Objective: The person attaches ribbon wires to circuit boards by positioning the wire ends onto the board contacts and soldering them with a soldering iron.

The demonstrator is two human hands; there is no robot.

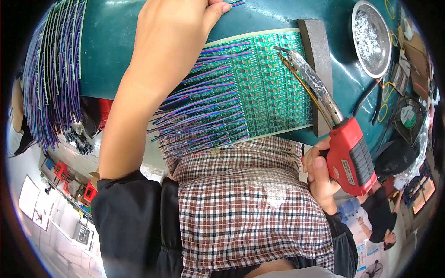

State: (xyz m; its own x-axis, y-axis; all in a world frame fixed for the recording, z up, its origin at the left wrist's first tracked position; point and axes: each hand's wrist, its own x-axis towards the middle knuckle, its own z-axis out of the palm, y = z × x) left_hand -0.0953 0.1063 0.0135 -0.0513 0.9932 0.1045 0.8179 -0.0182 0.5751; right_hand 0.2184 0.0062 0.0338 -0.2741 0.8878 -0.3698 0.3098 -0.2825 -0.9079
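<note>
Circuit board panel (273, 92) lies on the green table (106, 46) in the head view, coloured wires (208, 97) fanning from its left part. The left hand (174, 32) pinches a few wire ends (237, 3); its forearm blocks part of the wiring. The right hand (322, 178) grips a red soldering gun (350, 157), whose barrel crosses a grey bar (320, 60) at the panel's right edge. Beyond sit a metal bowl (384, 55) and pliers (367, 96); wired boards (55, 69) hang far left.

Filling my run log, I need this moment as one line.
left hand: pinching wires | right hand: gripping red soldering iron | iron tip: over green circuit boards, contact unclear | boards: wired along left side
</note>
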